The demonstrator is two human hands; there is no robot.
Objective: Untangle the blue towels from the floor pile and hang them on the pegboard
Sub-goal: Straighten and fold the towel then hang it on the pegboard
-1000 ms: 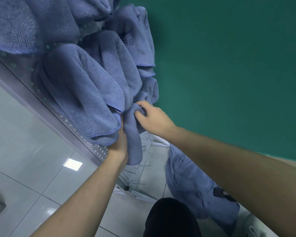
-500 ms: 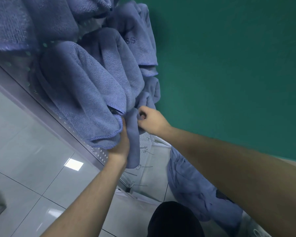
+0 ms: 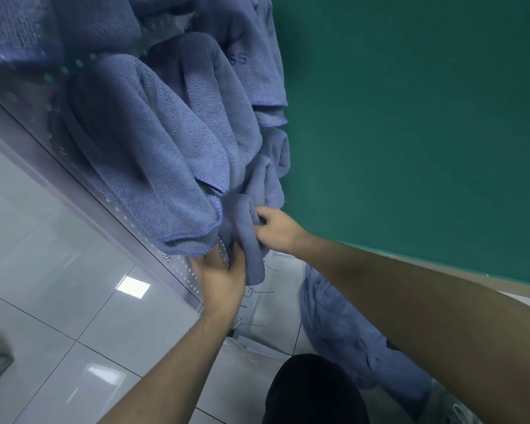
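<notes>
While our right hand [image 3: 277, 229] pinches the narrow towel [image 3: 245, 240] and our left hand [image 3: 219, 276] apparently grips its lower part, we next seat it on the pegboard [image 3: 193, 276] hook.

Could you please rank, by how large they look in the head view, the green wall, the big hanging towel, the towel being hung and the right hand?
1. Green wall
2. Big hanging towel
3. Towel being hung and right hand: these look alike, and the hands cover part of the towel, so no ranking.
</notes>
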